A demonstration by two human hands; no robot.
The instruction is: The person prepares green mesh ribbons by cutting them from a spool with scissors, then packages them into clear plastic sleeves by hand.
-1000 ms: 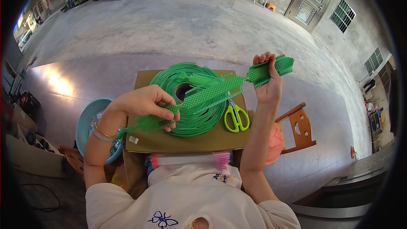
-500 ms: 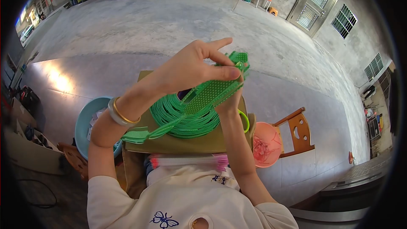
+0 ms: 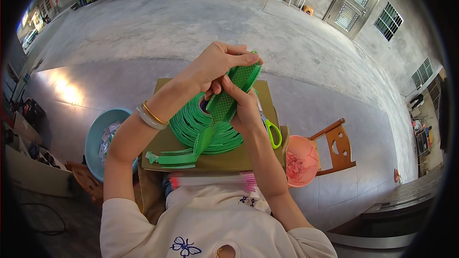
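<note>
A green ribbon with pale dots (image 3: 223, 107) hangs folded in layers between my two hands. My left hand (image 3: 216, 64) pinches its upper end with thumb and fingers. Lower down, my right hand (image 3: 245, 110) grips the same ribbon, thumb laid across its face. The ribbon's tail trails to the left over the olive-topped surface (image 3: 248, 162). Behind it lies a large coil of green ribbon (image 3: 184, 126), partly covered by my hands and the held piece. Scissors with yellow-green handles (image 3: 274, 134) rest right of the coil, their blades partly behind my right wrist.
A blue basin (image 3: 92, 138) with small white packets stands at left, and a pink basin (image 3: 311, 155) holding reddish strips at right, by a wooden chair (image 3: 339, 148). A bundle of thin pink-and-white strips (image 3: 210, 181) lies against my lap.
Both hands have moved left and the folded ribbon now stands more upright. My right hand has come down the ribbon into view. The scissors show more, and the tail has shifted.
</note>
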